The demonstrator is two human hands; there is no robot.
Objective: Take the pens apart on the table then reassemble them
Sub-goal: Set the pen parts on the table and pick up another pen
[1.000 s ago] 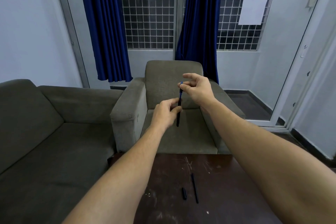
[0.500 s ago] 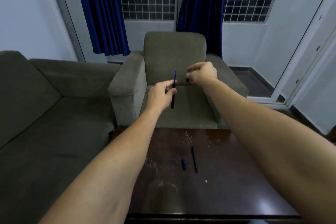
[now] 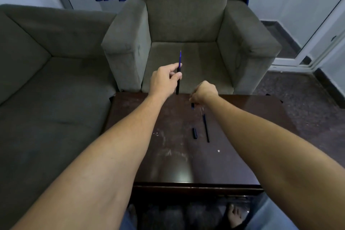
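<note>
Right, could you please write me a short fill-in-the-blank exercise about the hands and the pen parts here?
1. The left hand holds a black pen with a ____ refill sticking out of its top.
2. The right hand pinches a small dark piece close to the table, which stands in front of a grey ____.
3. On the table, the short cap lies to the ____ of the long thin black part.
Missing words: blue; armchair; left.

Mid-frame, the left hand point(image 3: 165, 78) pinches a dark pen point(image 3: 178, 85) upright, blue refill point(image 3: 180, 58) showing on top. Lower right, the right hand point(image 3: 204, 92) pinches a small dark piece point(image 3: 192, 105) over the bench point(image 3: 252, 136); a short cap point(image 3: 194, 133) and thin rod point(image 3: 206, 128) lie nearby.
</note>
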